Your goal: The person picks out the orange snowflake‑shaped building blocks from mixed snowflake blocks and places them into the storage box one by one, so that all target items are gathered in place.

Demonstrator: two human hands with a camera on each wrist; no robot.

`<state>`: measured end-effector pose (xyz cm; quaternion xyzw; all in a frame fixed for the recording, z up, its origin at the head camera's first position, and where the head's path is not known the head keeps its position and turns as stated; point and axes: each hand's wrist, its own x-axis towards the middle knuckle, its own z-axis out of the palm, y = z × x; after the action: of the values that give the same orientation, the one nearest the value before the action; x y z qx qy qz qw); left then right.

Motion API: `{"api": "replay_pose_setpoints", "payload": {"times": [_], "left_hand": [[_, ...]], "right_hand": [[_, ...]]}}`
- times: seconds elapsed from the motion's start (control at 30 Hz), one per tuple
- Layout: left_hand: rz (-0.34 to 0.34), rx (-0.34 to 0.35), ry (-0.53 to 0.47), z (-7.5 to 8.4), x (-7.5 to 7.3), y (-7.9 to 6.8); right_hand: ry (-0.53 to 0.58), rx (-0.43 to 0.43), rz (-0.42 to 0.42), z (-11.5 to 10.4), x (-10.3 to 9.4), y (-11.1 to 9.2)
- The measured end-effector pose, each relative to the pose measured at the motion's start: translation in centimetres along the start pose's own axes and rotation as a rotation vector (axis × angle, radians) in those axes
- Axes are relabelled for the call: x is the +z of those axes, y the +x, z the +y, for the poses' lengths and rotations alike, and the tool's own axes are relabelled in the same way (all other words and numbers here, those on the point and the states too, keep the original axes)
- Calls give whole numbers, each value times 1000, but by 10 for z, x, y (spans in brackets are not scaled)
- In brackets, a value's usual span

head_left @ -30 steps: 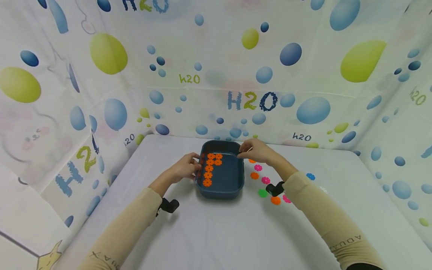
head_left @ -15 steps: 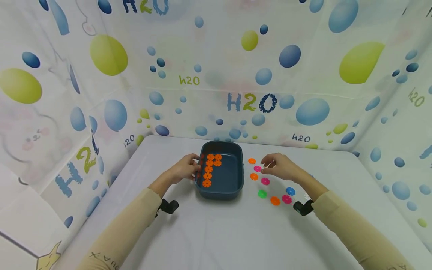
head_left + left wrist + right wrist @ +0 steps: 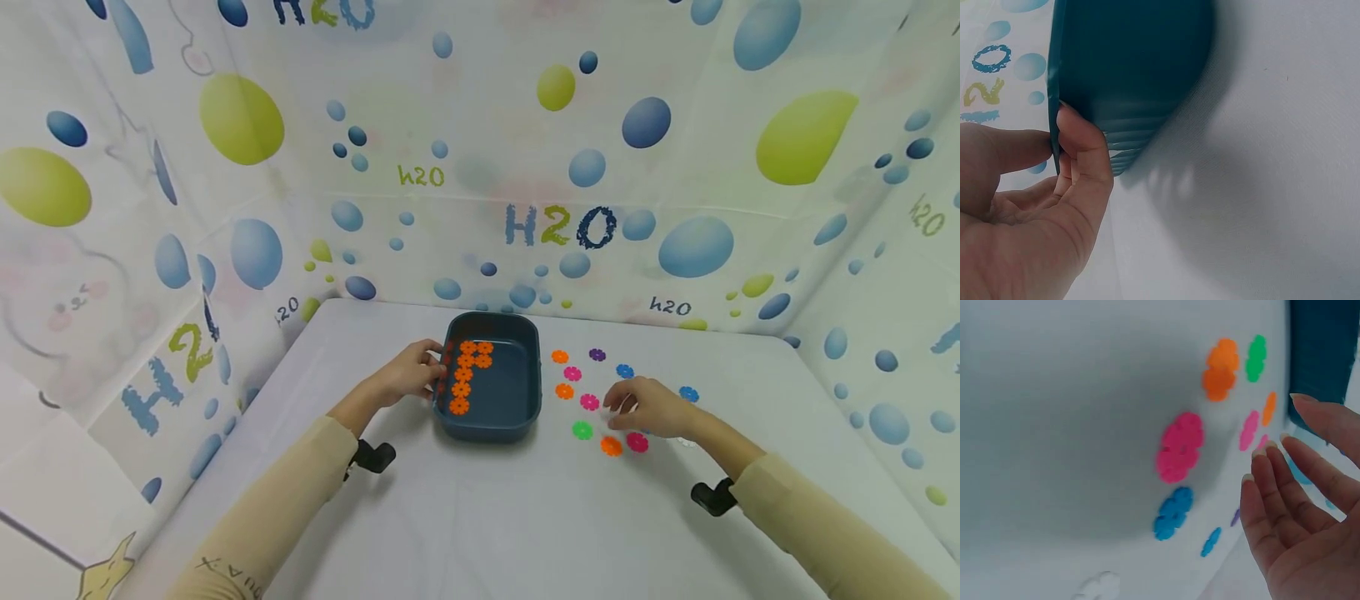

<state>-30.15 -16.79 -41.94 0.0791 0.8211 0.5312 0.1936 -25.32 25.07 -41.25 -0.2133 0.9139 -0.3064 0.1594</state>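
My left hand (image 3: 408, 372) grips the left wall of a dark blue plastic bin (image 3: 510, 392); in the left wrist view the thumb and forefinger pinch its rim (image 3: 1055, 81). Inside the bin, several orange flower-shaped discs (image 3: 462, 375) form a column with a short second column beside its top. My right hand (image 3: 651, 407) is over the loose flower discs to the right of the bin. Its fingers are loosely bent with nothing between them in the right wrist view. Closest to it are a pink disc (image 3: 589, 402), a deep pink disc (image 3: 637, 442) and an orange disc (image 3: 611, 447).
Other loose discs lie flat on the white cloth: green (image 3: 582, 431), purple (image 3: 597, 355), blue (image 3: 688, 394) and a pale white one (image 3: 1099, 586). Behind the table hangs a white curtain (image 3: 480, 100) printed with blue and green ovals.
My right hand has moved from the bin's right rim to the right and nearer, over the loose discs. The left hand stays on the bin, and the orange discs inside look the same.
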Motion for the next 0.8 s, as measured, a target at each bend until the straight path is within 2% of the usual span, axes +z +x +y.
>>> {"api": "replay_pose_setpoints", "payload": {"times": [0.13, 0.33, 0.47, 0.8], "left_hand": [[2, -6, -4, 1, 1, 0], [1, -2, -6, 3, 1, -1], [0, 4, -4, 3, 0, -2], [8, 9, -1, 1, 1, -2]], "right_hand": [[8, -9, -36, 7, 7, -7], [28, -3, -42, 14, 13, -15], [33, 19, -37, 17, 16, -16], [22, 8, -43, 19, 22, -17]]}}
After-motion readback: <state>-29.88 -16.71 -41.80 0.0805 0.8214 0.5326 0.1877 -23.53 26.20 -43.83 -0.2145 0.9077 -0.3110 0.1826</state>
